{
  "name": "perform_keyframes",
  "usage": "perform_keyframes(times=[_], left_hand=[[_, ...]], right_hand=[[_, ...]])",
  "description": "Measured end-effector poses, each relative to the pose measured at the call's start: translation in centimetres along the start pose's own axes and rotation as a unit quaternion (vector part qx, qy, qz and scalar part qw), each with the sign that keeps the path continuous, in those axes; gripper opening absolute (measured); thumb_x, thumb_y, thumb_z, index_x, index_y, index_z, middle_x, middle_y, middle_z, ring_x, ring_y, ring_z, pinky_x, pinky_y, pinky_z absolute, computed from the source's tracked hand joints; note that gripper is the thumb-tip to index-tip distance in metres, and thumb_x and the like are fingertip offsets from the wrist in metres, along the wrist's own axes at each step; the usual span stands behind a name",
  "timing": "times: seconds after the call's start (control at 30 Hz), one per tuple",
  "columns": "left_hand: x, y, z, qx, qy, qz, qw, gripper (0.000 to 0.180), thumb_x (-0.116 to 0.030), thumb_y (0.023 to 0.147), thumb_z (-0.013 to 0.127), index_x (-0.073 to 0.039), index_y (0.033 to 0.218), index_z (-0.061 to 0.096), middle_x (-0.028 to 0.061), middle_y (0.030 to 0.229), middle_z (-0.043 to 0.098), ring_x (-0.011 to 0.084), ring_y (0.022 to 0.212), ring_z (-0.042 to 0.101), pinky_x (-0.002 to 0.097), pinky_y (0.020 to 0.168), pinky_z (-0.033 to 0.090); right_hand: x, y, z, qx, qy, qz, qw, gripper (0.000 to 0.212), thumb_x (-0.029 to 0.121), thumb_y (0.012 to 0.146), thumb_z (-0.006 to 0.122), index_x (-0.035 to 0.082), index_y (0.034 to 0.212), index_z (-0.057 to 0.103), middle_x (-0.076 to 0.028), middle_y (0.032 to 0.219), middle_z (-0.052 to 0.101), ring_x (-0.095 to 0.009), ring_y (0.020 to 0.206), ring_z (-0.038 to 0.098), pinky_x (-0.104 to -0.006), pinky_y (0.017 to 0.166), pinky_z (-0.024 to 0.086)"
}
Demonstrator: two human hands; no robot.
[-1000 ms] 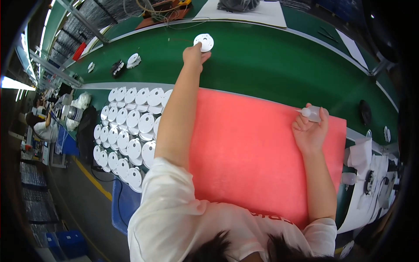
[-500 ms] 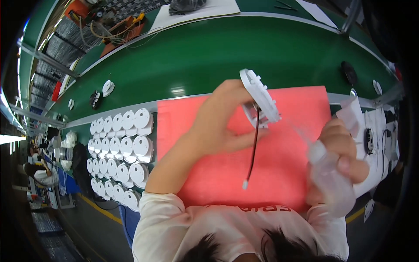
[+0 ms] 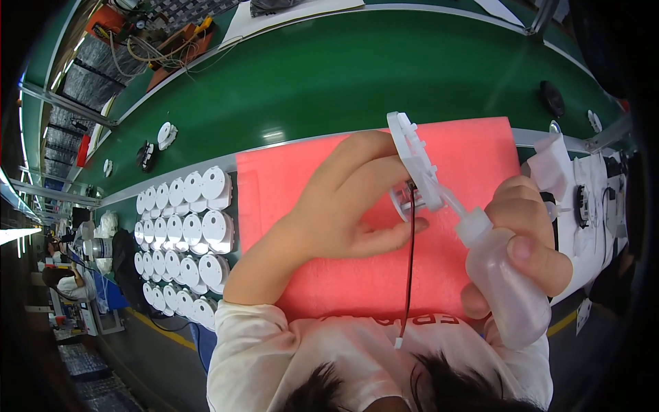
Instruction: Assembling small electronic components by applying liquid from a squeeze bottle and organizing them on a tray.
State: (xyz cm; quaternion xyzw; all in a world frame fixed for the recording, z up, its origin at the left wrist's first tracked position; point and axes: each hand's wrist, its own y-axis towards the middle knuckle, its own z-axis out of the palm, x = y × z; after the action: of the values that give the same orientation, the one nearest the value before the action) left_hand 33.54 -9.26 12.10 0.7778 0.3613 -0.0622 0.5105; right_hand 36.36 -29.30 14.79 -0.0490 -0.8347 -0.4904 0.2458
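Note:
My left hand [image 3: 350, 199] grips a round white plastic housing [image 3: 414, 154], tilted on edge above the pink foam mat [image 3: 453, 275]. A dark cable [image 3: 410, 268] with a small white connector at its end hangs down from the housing. In my right hand [image 3: 528, 240] is a translucent squeeze bottle [image 3: 508, 288], its fingers wrapped round the body. The bottle's narrow nozzle points up and left, and its tip is at the lower right edge of the housing. Whether the tip touches or goes inside, I cannot tell.
Several rows of white round housings [image 3: 182, 230] stand left of the mat. On the green bench [image 3: 309, 75] lie a few loose white and black round parts [image 3: 145, 156]. A white cloth [image 3: 594, 226] with a black part on it is at the right.
The squeeze bottle has moved left and its nozzle now meets the housing's edge. The housing has shifted slightly right, and its cable hangs straighter.

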Motion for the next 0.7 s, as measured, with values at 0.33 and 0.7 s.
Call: perform_keyframes(times=[0.33, 0.7], left_hand=[[0.13, 0.18, 0.09, -0.019, 0.003, 0.023, 1.000, 0.047, -0.007, 0.057, 0.072, -0.001, 0.101, 0.055, 0.0156, 0.098, 0.053, 0.0283, 0.080, 0.054, 0.0332, 0.066, 0.047], [0.54, -0.22, -0.31, -0.043, -0.182, -0.073, 0.980, 0.049, -0.005, 0.063, 0.071, -0.004, 0.107, 0.049, 0.0093, 0.095, 0.052, 0.0172, 0.077, 0.052, 0.0283, 0.066, 0.045]], right_hand=[[-0.20, -0.09, 0.01, -0.007, -0.026, -0.007, 1.000, 0.054, 0.027, 0.076, 0.063, 0.014, 0.120, 0.035, -0.010, 0.081, 0.047, -0.021, 0.058, 0.038, -0.0366, 0.054, 0.032], [0.41, -0.82, 0.10, 0.005, -0.080, -0.006, 0.997, 0.053, 0.033, 0.079, 0.060, 0.017, 0.121, 0.032, -0.010, 0.083, 0.047, -0.021, 0.058, 0.038, -0.0355, 0.052, 0.032]])
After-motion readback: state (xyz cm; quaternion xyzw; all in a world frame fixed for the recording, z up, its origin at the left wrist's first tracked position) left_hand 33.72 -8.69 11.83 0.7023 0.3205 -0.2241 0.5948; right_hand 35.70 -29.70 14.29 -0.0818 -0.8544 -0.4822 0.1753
